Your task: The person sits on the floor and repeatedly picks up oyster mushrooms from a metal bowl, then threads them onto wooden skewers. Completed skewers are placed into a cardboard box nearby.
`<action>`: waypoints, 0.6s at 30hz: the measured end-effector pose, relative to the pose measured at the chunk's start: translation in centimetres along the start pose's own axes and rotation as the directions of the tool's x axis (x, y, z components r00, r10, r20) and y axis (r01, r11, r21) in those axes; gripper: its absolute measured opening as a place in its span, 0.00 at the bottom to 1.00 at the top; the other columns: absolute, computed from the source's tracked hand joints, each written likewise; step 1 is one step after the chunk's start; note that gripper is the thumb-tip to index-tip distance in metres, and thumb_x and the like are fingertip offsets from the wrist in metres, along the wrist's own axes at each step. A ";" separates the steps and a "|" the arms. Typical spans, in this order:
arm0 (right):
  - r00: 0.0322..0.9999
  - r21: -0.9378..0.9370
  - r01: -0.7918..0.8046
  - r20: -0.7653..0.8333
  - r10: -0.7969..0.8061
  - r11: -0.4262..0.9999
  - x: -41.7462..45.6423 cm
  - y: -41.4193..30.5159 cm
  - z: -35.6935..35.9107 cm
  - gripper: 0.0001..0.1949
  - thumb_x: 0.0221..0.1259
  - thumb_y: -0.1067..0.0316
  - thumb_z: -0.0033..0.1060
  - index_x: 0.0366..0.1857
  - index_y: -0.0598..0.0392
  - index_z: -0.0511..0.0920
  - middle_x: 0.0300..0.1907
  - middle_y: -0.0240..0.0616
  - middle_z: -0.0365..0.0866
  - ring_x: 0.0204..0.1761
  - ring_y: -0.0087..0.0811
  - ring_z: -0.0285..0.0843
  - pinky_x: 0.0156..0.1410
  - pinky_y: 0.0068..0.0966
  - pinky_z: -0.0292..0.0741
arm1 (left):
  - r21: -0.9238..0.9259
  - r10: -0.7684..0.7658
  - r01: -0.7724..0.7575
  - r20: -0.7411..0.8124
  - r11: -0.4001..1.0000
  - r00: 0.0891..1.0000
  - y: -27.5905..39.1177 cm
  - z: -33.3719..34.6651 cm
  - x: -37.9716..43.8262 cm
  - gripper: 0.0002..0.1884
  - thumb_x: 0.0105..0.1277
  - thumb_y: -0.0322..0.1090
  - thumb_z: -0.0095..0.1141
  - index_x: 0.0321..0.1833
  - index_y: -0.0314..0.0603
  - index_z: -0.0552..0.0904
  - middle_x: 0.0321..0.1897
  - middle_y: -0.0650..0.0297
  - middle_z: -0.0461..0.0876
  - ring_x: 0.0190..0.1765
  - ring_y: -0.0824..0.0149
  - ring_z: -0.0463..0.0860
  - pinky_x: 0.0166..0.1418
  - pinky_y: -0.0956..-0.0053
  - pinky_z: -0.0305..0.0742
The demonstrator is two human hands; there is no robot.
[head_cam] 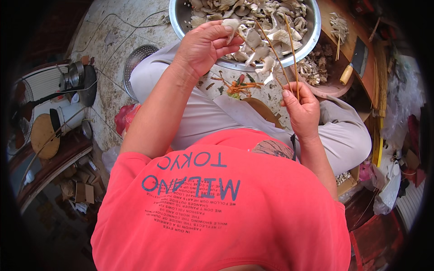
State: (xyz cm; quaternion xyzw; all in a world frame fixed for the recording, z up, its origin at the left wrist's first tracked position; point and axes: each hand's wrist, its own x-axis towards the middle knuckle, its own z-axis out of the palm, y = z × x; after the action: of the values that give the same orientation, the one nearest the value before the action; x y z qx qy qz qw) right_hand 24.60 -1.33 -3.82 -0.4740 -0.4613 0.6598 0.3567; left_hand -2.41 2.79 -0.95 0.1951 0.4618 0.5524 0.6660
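My left hand (206, 44) pinches a pale oyster mushroom piece (231, 25) between thumb and fingers, above the rim of a metal colander (317, 30) heaped with torn oyster mushrooms (247, 10). In my right hand (301, 110) are thin bamboo skewers (275, 52), held near their lower ends and fanned out towards the colander. Several mushroom pieces (260, 54) are threaded along the leftmost skewer, whose far end runs close to my left fingers. The other two skewers look bare where they show.
A cleaver (359, 56) with a wooden handle and skewered mushrooms (339, 28) lie on a board at the upper right. Below it, a pinkish basin (334, 89) holds mushroom clusters. Another perforated metal bowl (135, 61) is beside my left knee. Orange scraps (239, 88) lie on the floor.
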 end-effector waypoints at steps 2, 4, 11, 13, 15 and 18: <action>1.000 -0.011 0.000 0.005 0.000 1.000 0.0 0.1 0.0 0.06 0.65 0.71 0.59 0.42 0.60 0.78 0.32 0.27 0.79 0.30 0.14 0.74 0.36 0.13 0.71 | -0.004 0.015 -0.015 -0.043 1.000 0.999 0.0 0.1 0.0 0.17 0.64 0.29 0.59 0.54 0.32 0.74 0.45 0.53 0.83 0.48 0.57 0.85 0.51 0.66 0.84; 1.000 -0.023 -0.001 0.012 0.002 1.000 0.0 0.1 0.0 0.06 0.65 0.71 0.59 0.42 0.60 0.78 0.32 0.28 0.79 0.30 0.14 0.74 0.36 0.13 0.71 | -0.003 0.025 -0.025 -0.070 1.000 0.997 0.0 0.1 0.0 0.17 0.64 0.28 0.60 0.54 0.32 0.73 0.45 0.52 0.83 0.48 0.56 0.85 0.50 0.66 0.84; 1.000 -0.043 -0.009 0.011 0.010 0.999 -0.1 0.0 0.0 0.06 0.65 0.71 0.59 0.41 0.60 0.77 0.32 0.28 0.79 0.30 0.14 0.73 0.36 0.13 0.71 | 0.111 0.082 -0.067 -0.134 0.992 0.988 0.1 0.8 -0.2 0.17 0.64 0.29 0.62 0.53 0.34 0.74 0.43 0.54 0.84 0.46 0.58 0.86 0.48 0.69 0.84; 1.000 -0.048 -0.009 0.010 0.009 0.999 -0.1 0.0 0.0 0.06 0.65 0.71 0.59 0.41 0.60 0.77 0.31 0.27 0.79 0.30 0.14 0.73 0.36 0.13 0.71 | 0.175 0.130 -0.106 -0.130 0.979 0.983 0.0 1.0 -0.3 0.17 0.63 0.29 0.62 0.52 0.34 0.74 0.43 0.54 0.84 0.44 0.60 0.87 0.47 0.71 0.84; 1.000 -0.056 -0.007 0.010 0.007 0.998 -0.1 0.1 0.0 0.06 0.64 0.71 0.59 0.41 0.60 0.77 0.31 0.27 0.79 0.30 0.14 0.73 0.36 0.13 0.71 | 0.232 0.192 -0.158 -0.128 0.960 0.973 -0.2 1.1 -0.4 0.17 0.63 0.28 0.62 0.52 0.34 0.74 0.41 0.54 0.84 0.43 0.61 0.87 0.46 0.72 0.84; 1.000 -0.087 -0.010 -0.005 0.010 0.996 -0.1 0.2 0.0 0.05 0.64 0.71 0.59 0.40 0.60 0.78 0.30 0.27 0.79 0.29 0.14 0.73 0.36 0.13 0.71 | 0.312 0.253 -0.209 -0.107 0.927 0.962 -0.5 1.1 -0.5 0.16 0.63 0.27 0.62 0.52 0.34 0.74 0.40 0.55 0.85 0.42 0.62 0.87 0.45 0.74 0.84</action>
State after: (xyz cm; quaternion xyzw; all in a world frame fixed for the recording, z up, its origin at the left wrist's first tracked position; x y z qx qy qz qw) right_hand 24.63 -1.48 -3.98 -0.4929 -0.4863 0.6398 0.3334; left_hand -1.23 2.42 -0.61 0.3056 0.5606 0.5640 0.5237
